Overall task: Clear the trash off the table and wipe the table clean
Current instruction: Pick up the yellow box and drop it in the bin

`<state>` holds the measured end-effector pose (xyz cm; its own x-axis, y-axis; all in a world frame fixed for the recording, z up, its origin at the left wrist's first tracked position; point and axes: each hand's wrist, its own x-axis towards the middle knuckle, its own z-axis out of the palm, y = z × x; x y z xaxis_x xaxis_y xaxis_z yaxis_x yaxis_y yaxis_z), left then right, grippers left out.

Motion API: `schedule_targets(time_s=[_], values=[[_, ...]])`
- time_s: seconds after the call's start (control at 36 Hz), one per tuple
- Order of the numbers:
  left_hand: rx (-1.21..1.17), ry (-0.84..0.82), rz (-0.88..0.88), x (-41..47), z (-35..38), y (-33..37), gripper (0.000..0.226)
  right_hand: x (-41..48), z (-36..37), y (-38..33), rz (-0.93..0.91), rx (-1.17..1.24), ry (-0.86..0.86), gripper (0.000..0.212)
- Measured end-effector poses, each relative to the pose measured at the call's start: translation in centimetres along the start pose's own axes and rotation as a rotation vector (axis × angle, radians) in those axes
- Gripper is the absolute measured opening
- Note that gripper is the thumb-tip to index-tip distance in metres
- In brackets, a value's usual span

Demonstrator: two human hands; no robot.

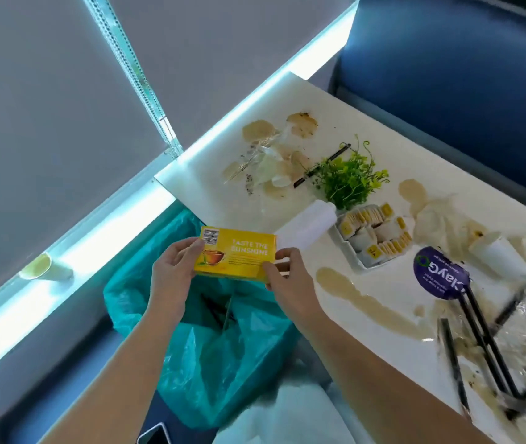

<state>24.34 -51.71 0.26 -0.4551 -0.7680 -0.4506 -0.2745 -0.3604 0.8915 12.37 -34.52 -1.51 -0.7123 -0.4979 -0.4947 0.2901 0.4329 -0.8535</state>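
A yellow tea box (236,256) hangs above the open teal trash bag (223,347). My left hand (173,270) grips its left end and my right hand (287,280) pinches its right end. The white table (377,290) to the right carries brown spill stains (351,293), crumpled clear plastic wrap (261,155), a tipped white cup (498,254), several black straws (486,341) and a purple round sticker (438,272).
A white tray of tea bags (373,235) and a small green plant (348,181) stand mid-table, with a white bottle (306,227) lying beside them. A paper cup (38,267) sits on the lit window ledge. A blue seat (463,75) lies beyond the table. A phone (155,434) rests below.
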Motion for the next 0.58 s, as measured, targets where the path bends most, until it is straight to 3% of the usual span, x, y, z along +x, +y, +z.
schedule_targets(time_s=[0.22,0.33,0.44,0.58], values=[[0.065,0.102,-0.012,1.5,-7.9,-2.6,0.011,-0.5,7.4,1.5,0.032,-0.107,-0.137,0.016],[0.14,0.101,-0.064,2.4,-9.8,-4.3,0.027,0.3,9.6,2.8,0.081,-0.159,-0.149,0.016],[0.311,0.025,-0.196,3.5,-10.8,-6.3,0.07,1.2,10.3,3.6,0.208,-0.293,-0.203,0.029],[0.495,0.05,-0.252,4.4,-11.7,-7.8,0.079,1.6,10.5,3.9,0.255,-0.411,-0.235,0.04]])
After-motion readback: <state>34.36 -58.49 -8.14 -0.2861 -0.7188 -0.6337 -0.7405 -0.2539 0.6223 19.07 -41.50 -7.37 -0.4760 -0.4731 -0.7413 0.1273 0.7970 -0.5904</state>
